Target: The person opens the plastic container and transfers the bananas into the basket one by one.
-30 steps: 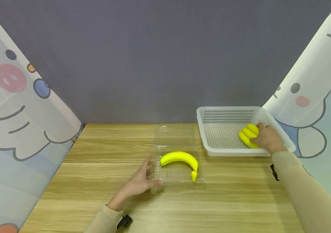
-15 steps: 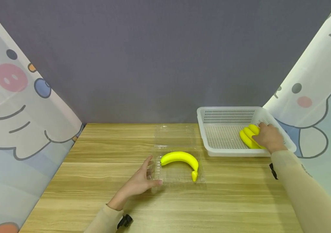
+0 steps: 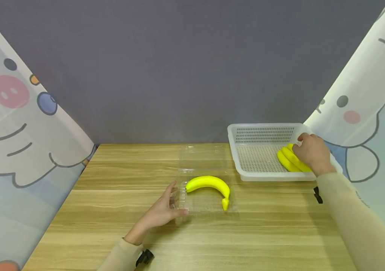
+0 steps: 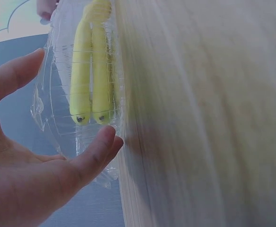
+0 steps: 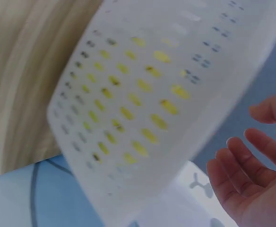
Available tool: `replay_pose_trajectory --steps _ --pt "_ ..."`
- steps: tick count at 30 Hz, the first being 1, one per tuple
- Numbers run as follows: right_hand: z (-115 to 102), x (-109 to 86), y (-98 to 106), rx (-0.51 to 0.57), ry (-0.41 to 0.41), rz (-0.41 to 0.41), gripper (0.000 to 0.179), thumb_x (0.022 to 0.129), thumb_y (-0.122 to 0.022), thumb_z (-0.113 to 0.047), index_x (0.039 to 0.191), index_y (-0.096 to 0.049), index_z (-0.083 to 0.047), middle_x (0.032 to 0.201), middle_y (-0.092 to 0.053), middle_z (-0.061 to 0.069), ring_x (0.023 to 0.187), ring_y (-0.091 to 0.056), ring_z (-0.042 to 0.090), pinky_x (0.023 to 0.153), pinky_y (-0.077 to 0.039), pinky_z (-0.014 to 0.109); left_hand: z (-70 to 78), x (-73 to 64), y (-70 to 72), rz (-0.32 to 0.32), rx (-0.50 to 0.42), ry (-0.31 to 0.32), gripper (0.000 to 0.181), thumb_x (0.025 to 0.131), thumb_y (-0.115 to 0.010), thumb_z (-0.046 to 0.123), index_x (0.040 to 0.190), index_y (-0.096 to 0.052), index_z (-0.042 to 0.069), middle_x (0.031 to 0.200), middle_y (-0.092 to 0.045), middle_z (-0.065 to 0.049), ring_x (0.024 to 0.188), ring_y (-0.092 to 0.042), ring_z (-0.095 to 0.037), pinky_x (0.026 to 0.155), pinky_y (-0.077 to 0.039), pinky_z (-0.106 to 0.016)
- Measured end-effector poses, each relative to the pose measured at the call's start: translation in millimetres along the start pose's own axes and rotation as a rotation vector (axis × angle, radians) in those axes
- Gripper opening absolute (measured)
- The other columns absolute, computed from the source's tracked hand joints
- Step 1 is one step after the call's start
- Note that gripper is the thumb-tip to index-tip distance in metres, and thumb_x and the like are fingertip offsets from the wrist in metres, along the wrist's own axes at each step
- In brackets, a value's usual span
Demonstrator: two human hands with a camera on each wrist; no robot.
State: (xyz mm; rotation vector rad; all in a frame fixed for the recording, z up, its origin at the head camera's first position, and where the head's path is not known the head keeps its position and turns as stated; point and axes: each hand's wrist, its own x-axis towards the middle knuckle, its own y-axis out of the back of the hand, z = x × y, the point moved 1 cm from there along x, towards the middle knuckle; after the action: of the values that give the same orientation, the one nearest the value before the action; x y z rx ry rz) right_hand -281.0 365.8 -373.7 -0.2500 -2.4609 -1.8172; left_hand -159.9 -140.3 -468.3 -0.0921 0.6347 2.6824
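Observation:
A clear plastic clamshell box [image 3: 196,201] lies open on the table, its lid [image 3: 202,158] folded back. Inside curves a yellow banana [image 3: 213,182]; through the wall in the left wrist view, two yellow lengths [image 4: 81,75] with dark tips show side by side. My left hand [image 3: 160,210] is spread at the box's left side, thumb and fingers apart, fingertips right at the wall. Over the right end of a white basket [image 3: 270,175] is my right hand [image 3: 312,152], fingers loosely bent, holding nothing. Below it several bananas [image 3: 289,160] lie in the basket, partly hidden by the hand.
The wooden table [image 3: 118,180] runs back to a grey partition [image 3: 162,75]. Cartoon-printed cloths hang at both sides, the right cloth [image 3: 358,143] close beside the basket. The perforated basket stands behind and right of the clamshell.
My right hand has come up off the bananas in the basket, its fingers drawing back from them. The bananas there have shifted slightly. My left hand and the clamshell have stayed in place.

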Motion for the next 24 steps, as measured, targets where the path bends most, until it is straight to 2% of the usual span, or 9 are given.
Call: replay_pose_trajectory --steps 4,9,24 --pt "-11.2 -2.1 6.2 0.032 0.038 0.065 0.042 0.096 -0.054 -0.019 0.119 -0.054 0.016 0.108 -0.055 0.038 0.089 -0.058 0.051 0.070 -0.051 0.062 -0.1 -0.9 0.4 0.005 0.001 0.001 0.115 0.084 -0.084 0.031 0.164 -0.004 0.011 0.162 -0.026 -0.026 0.138 -0.040 -0.050 0.108 -0.040 -0.063" --pt "-24.5 -6.1 14.9 0.064 0.051 0.087 0.042 0.098 -0.054 -0.022 0.120 -0.055 0.014 0.111 -0.055 0.036 0.091 -0.056 0.052 0.069 -0.049 0.062 0.1 -1.3 0.3 0.002 0.004 0.002 0.116 0.084 -0.085 0.031 0.164 -0.003 0.011 0.162 -0.026 -0.026 0.138 -0.041 -0.050 0.108 -0.040 -0.063" --pt "-59.7 -22.7 22.4 0.160 0.084 0.207 0.037 0.099 -0.055 -0.023 0.115 -0.061 0.010 0.104 -0.061 0.029 0.089 -0.057 0.044 0.074 -0.047 0.057 0.4 -0.4 0.5 -0.010 -0.024 -0.003 0.115 0.085 -0.084 0.028 0.164 -0.002 0.012 0.163 -0.024 -0.027 0.139 -0.040 -0.049 0.110 -0.040 -0.060"
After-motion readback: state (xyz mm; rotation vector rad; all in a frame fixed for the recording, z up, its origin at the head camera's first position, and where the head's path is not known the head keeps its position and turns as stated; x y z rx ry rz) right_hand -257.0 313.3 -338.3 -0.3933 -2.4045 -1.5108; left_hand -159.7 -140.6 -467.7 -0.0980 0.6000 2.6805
